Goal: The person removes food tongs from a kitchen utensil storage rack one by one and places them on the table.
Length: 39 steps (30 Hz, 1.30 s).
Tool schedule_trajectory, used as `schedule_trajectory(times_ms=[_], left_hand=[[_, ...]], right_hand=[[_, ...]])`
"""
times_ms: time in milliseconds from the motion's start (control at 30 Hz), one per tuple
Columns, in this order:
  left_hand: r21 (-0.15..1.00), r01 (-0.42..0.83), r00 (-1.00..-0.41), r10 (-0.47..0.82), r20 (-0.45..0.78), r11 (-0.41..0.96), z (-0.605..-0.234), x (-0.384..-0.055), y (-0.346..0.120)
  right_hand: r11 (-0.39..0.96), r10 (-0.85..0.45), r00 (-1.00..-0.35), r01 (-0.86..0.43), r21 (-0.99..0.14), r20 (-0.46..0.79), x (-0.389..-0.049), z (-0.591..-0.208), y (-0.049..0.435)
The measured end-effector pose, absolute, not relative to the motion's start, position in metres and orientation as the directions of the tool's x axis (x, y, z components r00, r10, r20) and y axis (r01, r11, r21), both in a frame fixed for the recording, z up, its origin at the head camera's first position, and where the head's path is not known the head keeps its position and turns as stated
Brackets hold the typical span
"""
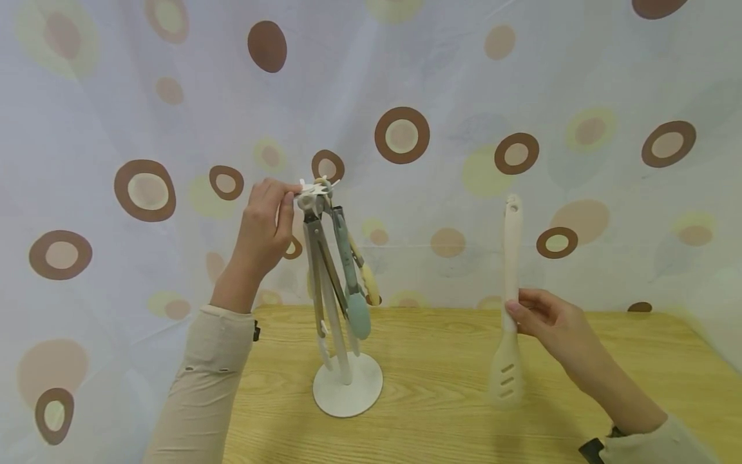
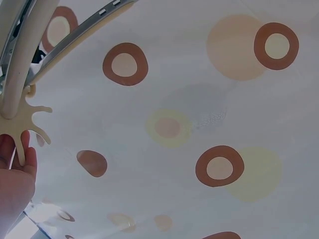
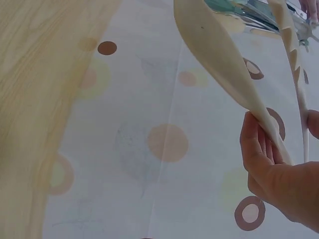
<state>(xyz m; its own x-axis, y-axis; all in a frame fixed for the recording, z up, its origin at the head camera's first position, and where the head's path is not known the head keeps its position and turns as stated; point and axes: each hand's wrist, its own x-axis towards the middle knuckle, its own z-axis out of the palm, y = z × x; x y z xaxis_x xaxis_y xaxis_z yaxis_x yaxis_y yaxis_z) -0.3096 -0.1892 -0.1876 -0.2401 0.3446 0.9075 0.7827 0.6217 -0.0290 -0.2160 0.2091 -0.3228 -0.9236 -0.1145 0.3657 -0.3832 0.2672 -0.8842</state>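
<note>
My left hand [image 1: 263,229] pinches a prong of the hooked top [image 2: 22,120] of a white utensil stand [image 1: 365,390]. From its hooks hang several metal tongs, among them teal-tipped tongs [image 1: 359,316] and yellow-tipped tongs [image 1: 370,283]. To the right, my right hand [image 1: 547,328] holds cream tongs [image 1: 511,258] upright, slotted end down, over the table. In the right wrist view, the thumb lies on one arm of these tongs and the fingers on the other; one arm is broad and smooth, the second arm [image 3: 288,37] has a notched edge.
The stand's round foot rests on a wood-grain table [image 1: 429,374]. Behind the table hangs a white curtain [image 1: 440,77] patterned with brown, peach and yellow spots. The table's back edge runs along the curtain.
</note>
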Motion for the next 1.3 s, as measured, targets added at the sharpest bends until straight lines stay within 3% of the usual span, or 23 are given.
schedule_trajectory(times_ms=[300,933,1300], left_hand=[[-0.023,0.776,-0.248,0.338,0.908,0.630,-0.188,-0.308,-0.191],[-0.028,0.779,-0.242,0.341,0.908,0.626,-0.189,-0.310,-0.190],[-0.034,0.781,-0.240,0.349,0.906,0.623,-0.187,-0.309,-0.189]], right_hand=[[0.403,-0.068,-0.956,-0.288,-0.869,0.286,-0.216,-0.330,0.232],[0.549,-0.021,-0.972,-0.206,-0.810,0.232,-0.215,-0.354,0.276],[0.626,-0.020,-0.995,-0.087,-0.775,0.096,-0.215,-0.362,0.304]])
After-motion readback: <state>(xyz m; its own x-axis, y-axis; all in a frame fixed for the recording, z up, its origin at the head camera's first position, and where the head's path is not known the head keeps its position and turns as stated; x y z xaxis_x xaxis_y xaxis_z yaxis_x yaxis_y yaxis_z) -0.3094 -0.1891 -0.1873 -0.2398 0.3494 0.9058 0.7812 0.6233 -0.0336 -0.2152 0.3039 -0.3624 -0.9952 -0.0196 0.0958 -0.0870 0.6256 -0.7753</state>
